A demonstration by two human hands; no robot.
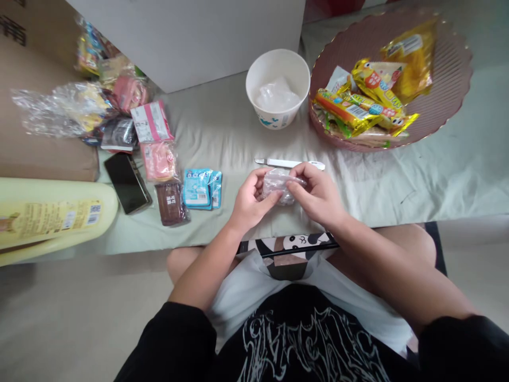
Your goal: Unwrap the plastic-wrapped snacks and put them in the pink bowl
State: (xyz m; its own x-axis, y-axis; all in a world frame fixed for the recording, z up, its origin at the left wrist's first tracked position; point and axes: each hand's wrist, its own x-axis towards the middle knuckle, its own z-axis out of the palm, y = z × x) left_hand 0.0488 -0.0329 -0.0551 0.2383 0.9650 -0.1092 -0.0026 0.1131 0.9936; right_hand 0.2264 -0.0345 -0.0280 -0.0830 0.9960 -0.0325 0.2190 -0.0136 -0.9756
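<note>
Between my two hands is a crumpled clear plastic bag point(278, 183), held just above the cloth near its front edge. My left hand point(254, 199) grips its left side with the thumb on top. On the other side my right hand point(316, 193) pinches the plastic between thumb and fingers. Whether anything is inside the bag I cannot tell. Just beyond my fingers lies a white-handled utility knife point(286, 163), partly behind my right hand. A white paper bowl point(278, 119) stands farther back, with crumpled clear plastic point(277, 95) in it.
On the right, a pink scalloped tray point(445, 101) holds several yellow snack packs point(377, 90). To the left lie blue packets point(201, 188), a brown packet point(170, 202), pink packets point(158, 159) and a phone point(127, 183). A yellow bottle point(59, 215) and cardboard box point(40, 69) flank them. A white box point(191, 37) stands behind.
</note>
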